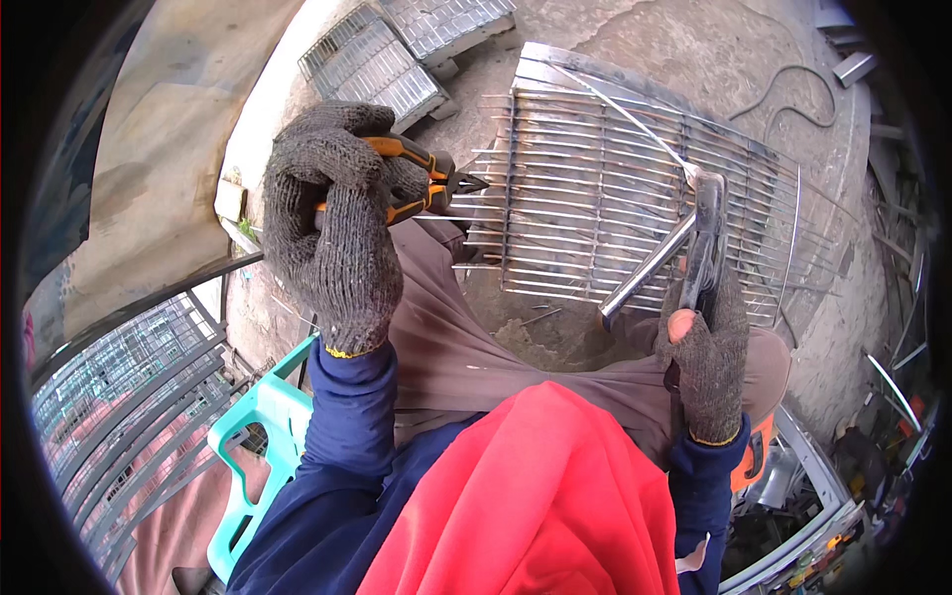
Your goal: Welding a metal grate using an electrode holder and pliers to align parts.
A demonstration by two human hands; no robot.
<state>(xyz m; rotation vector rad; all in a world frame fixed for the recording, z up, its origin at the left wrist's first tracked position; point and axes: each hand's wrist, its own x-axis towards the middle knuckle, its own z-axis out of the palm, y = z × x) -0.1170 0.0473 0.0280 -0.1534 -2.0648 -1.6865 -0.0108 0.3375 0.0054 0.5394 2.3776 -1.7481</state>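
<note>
My left hand (342, 223), in a dark grey knit glove, is closed around a pair of pliers (407, 169) with orange and black handles. Their pointed jaws face right, beside the grate's left bar ends. In a matching glove with a bare thumb tip, my right hand (709, 357) grips a welding electrode holder (708, 223). A thin electrode (625, 109) slants up and left from its head, across the grate. From the holder a shiny tube-like lever (645, 273) juts down-left. Beneath lies a metal grate (555, 188) of thin parallel rods and darker crossbars, partly hidden by the holder.
Small metal gratings (372, 64) lie at the far left. A turquoise plastic stool (263, 416) stands at my left, near dark metal bars (149, 416). A cable (793, 69) curls on the concrete floor (684, 40). Scrap metal and tools crowd the right side.
</note>
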